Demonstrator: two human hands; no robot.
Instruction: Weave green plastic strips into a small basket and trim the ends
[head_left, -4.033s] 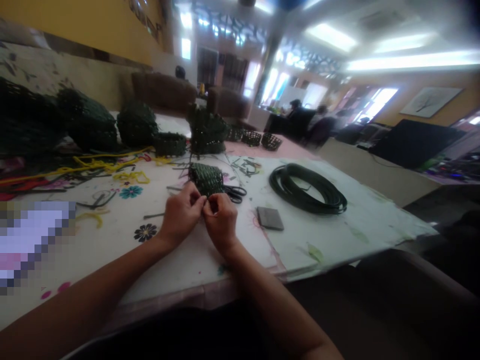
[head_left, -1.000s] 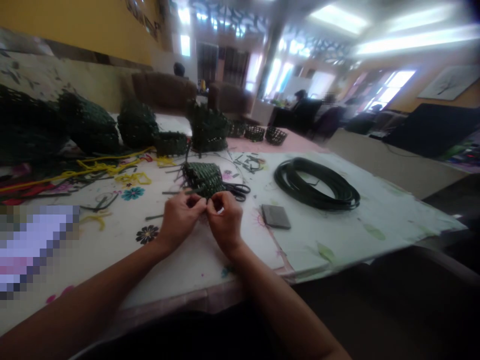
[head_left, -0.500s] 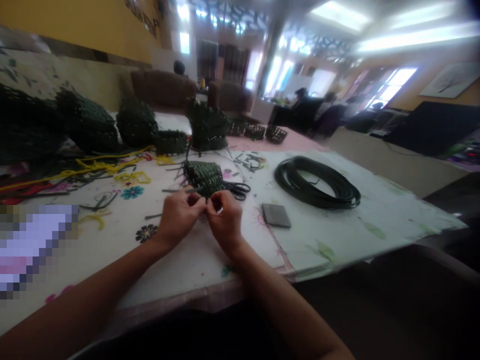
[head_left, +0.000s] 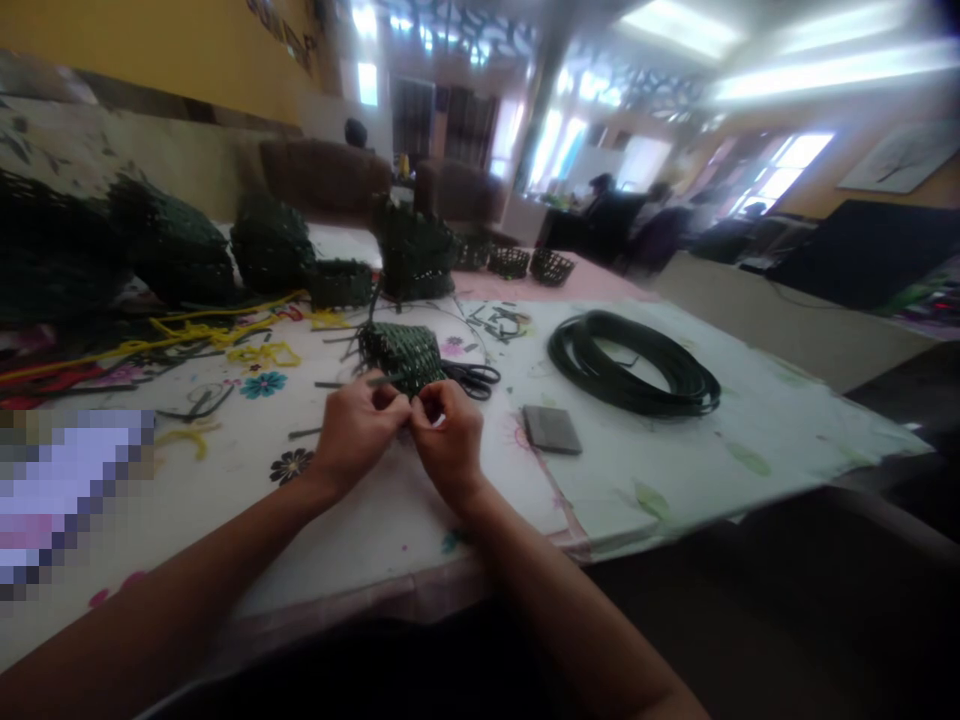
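A small dark green woven basket (head_left: 401, 352) lies tilted on the table just beyond my hands, with loose strip ends sticking out to its left. My left hand (head_left: 361, 425) is closed in a pinch at the basket's near edge. Against it, thumb tips nearly meeting, my right hand (head_left: 451, 430) pinches at the same spot. The fingers hide exactly which strip of the basket they grip. Black-handled scissors (head_left: 478, 378) rest right of the basket, their blades partly out of sight.
A coil of dark strip (head_left: 577, 365) and a grey square block (head_left: 552, 429) lie to the right. Several finished-looking green baskets (head_left: 416, 250) line the back. Yellow cord (head_left: 266, 354) and strip scraps are scattered at left. A blurred-out flat object (head_left: 67, 490) sits near left.
The basket and its loose strips have shifted slightly to the left. Both hands keep their pinch in almost the same place.
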